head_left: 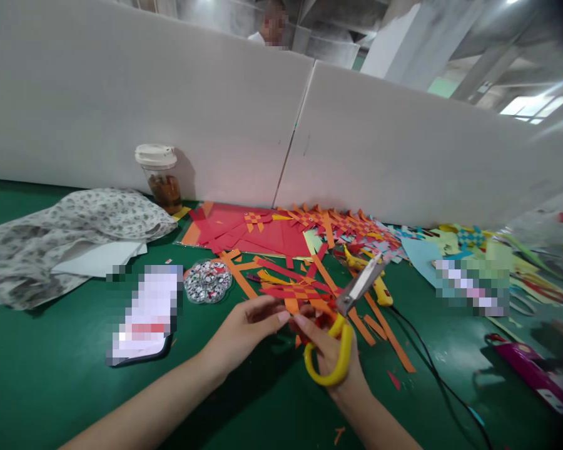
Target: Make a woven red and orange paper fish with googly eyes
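Between my hands is a woven paper piece (304,292) of red and orange strips, shaped rather like a fish. My left hand (246,328) pinches its near edge with thumb and fingers. My right hand (331,344) pinches the same edge close by, thumb tip near the left thumb. Yellow-handled scissors (344,353) also hang in my right hand, their metal blades pointing up and to the right, away from the paper. Some right-hand fingers are hidden behind the scissors and paper. Orange strips (389,337) lie loose around the hands.
Red paper sheets (272,234) and finished woven pieces (351,222) lie along a white partition (169,94). A yellow glue gun (382,290) trails a black cord. To the left are a phone (145,312), a case of googly eyes (208,281), a lidded cup (162,178) and patterned cloth (84,215).
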Motion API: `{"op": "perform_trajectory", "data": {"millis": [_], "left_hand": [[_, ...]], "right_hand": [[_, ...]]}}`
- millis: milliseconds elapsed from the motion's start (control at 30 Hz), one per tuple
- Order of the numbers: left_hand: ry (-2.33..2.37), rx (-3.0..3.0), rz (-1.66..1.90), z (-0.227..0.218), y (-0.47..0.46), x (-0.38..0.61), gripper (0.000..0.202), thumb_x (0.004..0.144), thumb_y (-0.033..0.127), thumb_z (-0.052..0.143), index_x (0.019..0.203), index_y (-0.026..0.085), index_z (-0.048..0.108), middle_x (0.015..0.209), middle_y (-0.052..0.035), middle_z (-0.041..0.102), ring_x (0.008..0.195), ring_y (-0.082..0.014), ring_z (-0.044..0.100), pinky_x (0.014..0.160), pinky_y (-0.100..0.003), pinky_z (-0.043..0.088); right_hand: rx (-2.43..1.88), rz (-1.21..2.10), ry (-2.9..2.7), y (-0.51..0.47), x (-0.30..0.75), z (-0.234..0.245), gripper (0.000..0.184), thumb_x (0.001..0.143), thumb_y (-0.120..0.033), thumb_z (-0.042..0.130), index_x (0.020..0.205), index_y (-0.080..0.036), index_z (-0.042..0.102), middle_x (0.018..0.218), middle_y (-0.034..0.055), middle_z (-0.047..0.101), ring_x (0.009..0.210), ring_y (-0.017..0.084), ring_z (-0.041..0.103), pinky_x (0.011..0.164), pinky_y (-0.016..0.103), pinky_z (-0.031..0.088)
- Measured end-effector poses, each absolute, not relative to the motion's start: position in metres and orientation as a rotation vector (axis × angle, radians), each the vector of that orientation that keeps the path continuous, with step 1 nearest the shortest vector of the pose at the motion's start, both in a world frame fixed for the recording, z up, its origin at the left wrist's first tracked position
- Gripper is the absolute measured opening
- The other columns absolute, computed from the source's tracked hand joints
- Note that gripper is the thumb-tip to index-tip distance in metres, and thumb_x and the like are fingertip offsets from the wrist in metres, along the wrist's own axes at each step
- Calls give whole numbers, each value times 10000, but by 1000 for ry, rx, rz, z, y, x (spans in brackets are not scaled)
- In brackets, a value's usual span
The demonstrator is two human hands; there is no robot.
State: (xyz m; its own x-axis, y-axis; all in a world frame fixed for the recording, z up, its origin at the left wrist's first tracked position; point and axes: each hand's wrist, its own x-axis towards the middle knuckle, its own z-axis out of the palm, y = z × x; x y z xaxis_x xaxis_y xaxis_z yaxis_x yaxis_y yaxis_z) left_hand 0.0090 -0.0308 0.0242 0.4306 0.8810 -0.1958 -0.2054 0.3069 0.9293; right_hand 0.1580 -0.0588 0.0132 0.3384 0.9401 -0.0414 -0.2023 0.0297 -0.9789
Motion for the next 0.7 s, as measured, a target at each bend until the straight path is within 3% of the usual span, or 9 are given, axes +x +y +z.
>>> {"op": "perform_trajectory", "data": {"millis": [133, 333, 500, 700], "left_hand": [[737, 963, 878, 25, -32, 9, 214, 720, 342, 687, 818, 152, 695, 866, -69, 715, 862, -208, 637, 828, -322, 462], [987, 888, 1007, 39, -22, -4, 206, 691, 325, 719, 763, 134, 693, 786, -64, 713, 777, -188, 639, 754, -298, 482], [923, 836, 1147, 54, -11, -19, 210, 690, 308, 728, 834, 160, 693, 890, -50, 713, 874, -180, 627, 761, -263, 493], [864, 849, 1196, 56, -13, -20, 170, 694, 263, 726, 836, 179, 686, 852, -20, 710, 843, -157, 628, 747, -241, 501]], "right_hand": [[-1311, 1047, -940, -63, 150, 20, 270, 546, -329, 792, 700, -189, 621, 653, 19, 653, 615, 180, 634, 628, 314, 548], [-1329, 980, -1081, -64, 153, 22, 329, 582, -368, 753, 658, -214, 472, 663, -15, 584, 571, 140, 578, 524, 258, 476], [-1576, 720, -1575, -62, 171, 21, 309, 608, -352, 731, 722, -214, 480, 622, -37, 528, 491, 108, 452, 453, 230, 355], [-1785, 484, -1814, -59, 171, 20, 378, 639, -471, 671, 839, -213, 482, 675, -3, 568, 584, 168, 515, 516, 258, 396]]}}
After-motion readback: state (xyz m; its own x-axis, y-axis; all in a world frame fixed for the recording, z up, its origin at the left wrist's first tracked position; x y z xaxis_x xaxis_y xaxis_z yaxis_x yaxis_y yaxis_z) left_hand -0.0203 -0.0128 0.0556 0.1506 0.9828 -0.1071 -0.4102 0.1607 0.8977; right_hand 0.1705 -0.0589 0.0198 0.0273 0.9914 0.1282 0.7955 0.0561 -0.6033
